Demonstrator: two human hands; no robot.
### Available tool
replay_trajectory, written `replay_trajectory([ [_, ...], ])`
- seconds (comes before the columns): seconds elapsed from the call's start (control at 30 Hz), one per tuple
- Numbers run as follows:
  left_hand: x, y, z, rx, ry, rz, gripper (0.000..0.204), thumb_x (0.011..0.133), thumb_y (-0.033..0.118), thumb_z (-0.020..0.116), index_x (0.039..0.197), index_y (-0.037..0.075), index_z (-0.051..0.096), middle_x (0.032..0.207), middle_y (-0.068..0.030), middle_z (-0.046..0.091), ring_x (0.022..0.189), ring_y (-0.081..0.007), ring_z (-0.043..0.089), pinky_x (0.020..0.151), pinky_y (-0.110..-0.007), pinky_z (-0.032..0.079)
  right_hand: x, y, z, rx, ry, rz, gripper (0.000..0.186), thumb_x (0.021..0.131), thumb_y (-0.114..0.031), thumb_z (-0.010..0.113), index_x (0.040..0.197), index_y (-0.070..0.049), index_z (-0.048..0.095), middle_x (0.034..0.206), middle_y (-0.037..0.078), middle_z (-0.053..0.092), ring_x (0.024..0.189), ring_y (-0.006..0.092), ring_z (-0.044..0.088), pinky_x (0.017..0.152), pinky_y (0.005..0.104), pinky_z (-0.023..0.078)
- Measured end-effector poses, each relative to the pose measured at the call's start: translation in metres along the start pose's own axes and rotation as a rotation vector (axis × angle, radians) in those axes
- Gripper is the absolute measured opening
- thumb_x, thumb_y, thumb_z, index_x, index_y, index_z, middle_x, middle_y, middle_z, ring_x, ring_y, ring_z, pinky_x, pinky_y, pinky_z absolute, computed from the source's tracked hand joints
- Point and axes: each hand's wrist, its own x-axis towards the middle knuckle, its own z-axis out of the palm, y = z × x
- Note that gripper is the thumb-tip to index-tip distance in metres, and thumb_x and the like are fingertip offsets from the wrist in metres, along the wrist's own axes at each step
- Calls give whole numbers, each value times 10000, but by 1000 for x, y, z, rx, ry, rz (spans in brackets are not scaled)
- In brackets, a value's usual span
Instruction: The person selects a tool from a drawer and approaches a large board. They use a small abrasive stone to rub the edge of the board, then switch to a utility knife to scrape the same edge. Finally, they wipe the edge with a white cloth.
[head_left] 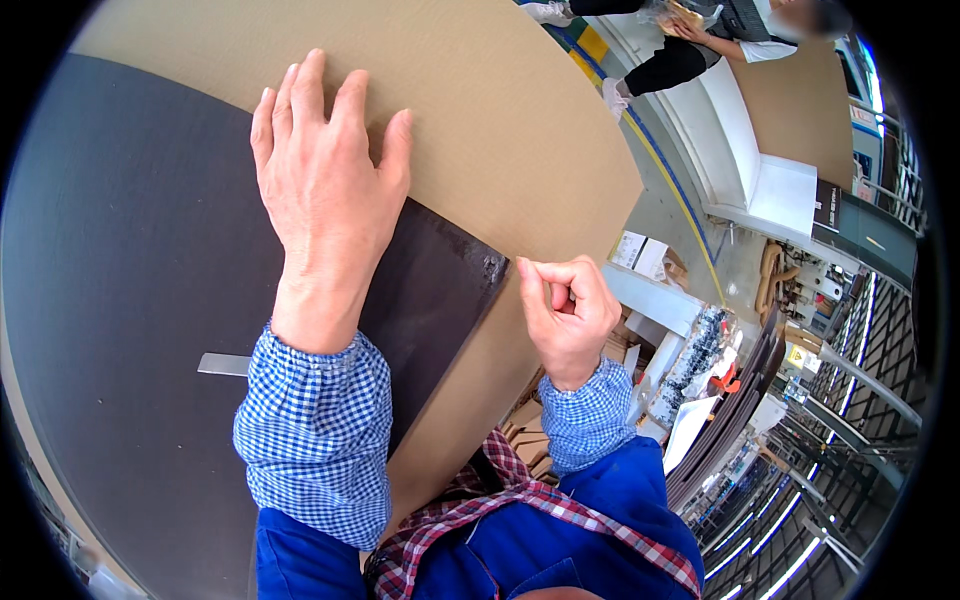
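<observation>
A dark panel (150, 250) lies on a larger tan board (480, 120). My left hand (330, 180) rests with fingers spread, its palm over the panel's far edge and its fingertips on the tan board. The panel's near right corner (492, 266) looks scuffed, with a small rough patch. Just right of that corner, my right hand (570, 312) is closed with thumb and fingers pressed together. What it holds, if anything, is hidden. A flat grey metal strip (222, 363) lies on the panel, its right end covered by my left sleeve.
Across the aisle, a seated person (720, 35) holds something wrapped in clear plastic. A white ledge (785, 200) and another tan board (795, 110) are near them. To my right stand a white-edged bench (655, 300), cartons (640, 255) and a stack of dark panels (735, 400).
</observation>
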Motion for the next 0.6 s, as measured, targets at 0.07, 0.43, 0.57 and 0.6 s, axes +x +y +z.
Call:
replay_trajectory([
  [0.07,0,0,0,1,-6,-3,376,830,294,653,1089,22,633,1295,-198,510,1240,-321,464,1099,-439,284,3,-1,0,7,-23,-47,169,727,15,768,719,-56,614,576,7,415,443,72,355,398,244,287],
  [0.43,0,0,2,13,-6,-3,381,841,307,642,1103,32,637,1303,-197,506,1252,-318,457,1105,-442,280,11,1,-6,-218,-153,-446,247,716,34,753,709,-51,521,570,40,391,429,159,446,372,298,347],
  [0.57,0,0,1,15,-10,-6,383,842,307,641,1106,30,636,1304,-197,505,1252,-319,456,1106,-441,279,15,-4,-10,-252,-213,-527,247,687,81,764,718,-32,548,573,65,446,429,181,485,376,303,356],
  [0.6,-1,1,2,15,-8,-8,384,842,307,641,1107,29,636,1305,-198,505,1252,-319,456,1106,-441,279,14,-2,-12,-249,-224,-531,246,685,80,766,720,-32,550,570,64,445,425,182,484,374,304,355],
])
